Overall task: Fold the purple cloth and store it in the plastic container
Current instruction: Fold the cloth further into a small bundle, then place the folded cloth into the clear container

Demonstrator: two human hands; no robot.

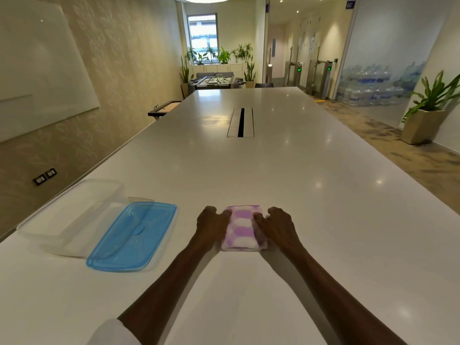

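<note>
The purple and white cloth (243, 229) lies folded into a small thick rectangle on the white table (311, 195), right in front of me. My left hand (211, 226) presses against its left side and my right hand (276, 224) against its right side, fingers curled over the cloth's edges. The clear plastic container (67, 217) stands open and empty at the left, about a hand's width from the table's left edge. Its blue lid (133, 236) lies flat between the container and the cloth.
A cable slot (241, 122) is set into the table's middle farther back. The table's left edge runs close to the container. A potted plant (428, 115) stands on the floor at the right.
</note>
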